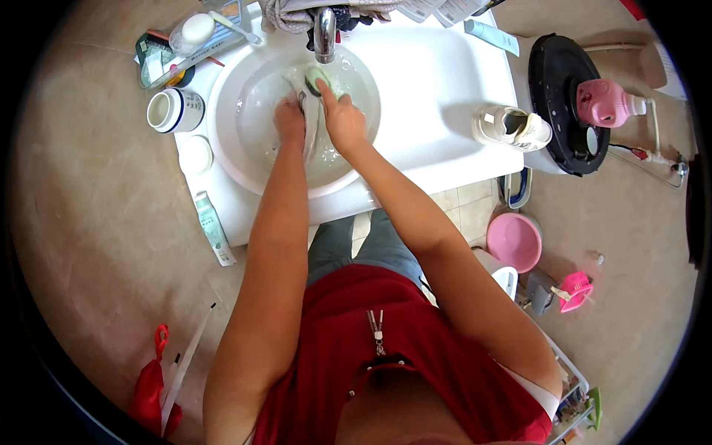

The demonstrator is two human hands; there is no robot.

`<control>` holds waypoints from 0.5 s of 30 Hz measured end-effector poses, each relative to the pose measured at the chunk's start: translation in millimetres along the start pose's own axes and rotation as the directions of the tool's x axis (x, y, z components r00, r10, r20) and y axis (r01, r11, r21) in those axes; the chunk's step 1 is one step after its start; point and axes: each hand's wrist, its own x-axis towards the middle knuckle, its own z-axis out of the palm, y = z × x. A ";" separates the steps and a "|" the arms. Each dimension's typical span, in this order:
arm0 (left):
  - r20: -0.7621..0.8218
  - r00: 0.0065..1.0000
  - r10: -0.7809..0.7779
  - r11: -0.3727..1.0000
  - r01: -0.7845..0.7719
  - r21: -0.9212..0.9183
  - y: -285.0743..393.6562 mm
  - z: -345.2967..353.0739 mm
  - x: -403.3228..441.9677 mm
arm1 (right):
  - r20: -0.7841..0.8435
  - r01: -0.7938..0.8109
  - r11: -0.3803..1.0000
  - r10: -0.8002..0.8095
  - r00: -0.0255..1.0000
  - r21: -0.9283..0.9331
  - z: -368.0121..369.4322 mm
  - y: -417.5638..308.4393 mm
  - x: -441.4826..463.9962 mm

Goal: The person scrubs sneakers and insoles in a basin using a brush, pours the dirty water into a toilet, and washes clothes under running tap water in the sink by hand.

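Note:
My right hand [344,120] is closed around a pale green scrub brush [317,77] with dark bristles, its index finger lying along the top. The brush rests against a long white object [312,127], which looks like a shoe stood on its side in the basin. My left hand [289,119] is closed on the near left side of that white object, partly in the water, with its fingertips hidden. Cloudy water with some bubbles fills part of the round white sink [222,122]. A chrome faucet [324,37] hangs over the far rim, just beyond the brush.
A white sneaker [512,127] stands at the counter's right end. Left of the sink are an open white jar [176,110], a round white lid [196,155] and a tube [213,228]. A black-lidded bin [552,96] carries a pink bottle [607,104]. Below sits a pink bucket [514,242].

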 end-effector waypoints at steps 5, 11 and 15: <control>-0.051 0.998 0.048 0.996 -0.044 0.076 6.8 -3.2 -1.8 | -0.112 -0.156 0.919 0.209 0.972 0.362 32.7 5.9 18.9; -0.004 0.991 0.137 0.873 -0.123 -0.471 -22.8 14.5 40.4 | 0.217 -0.360 0.876 0.301 0.928 0.323 80.1 45.9 30.3; 0.414 0.872 -0.262 0.492 0.490 -0.720 22.3 -17.2 60.8 | 0.233 -0.413 0.641 0.350 0.907 0.646 63.9 40.8 29.7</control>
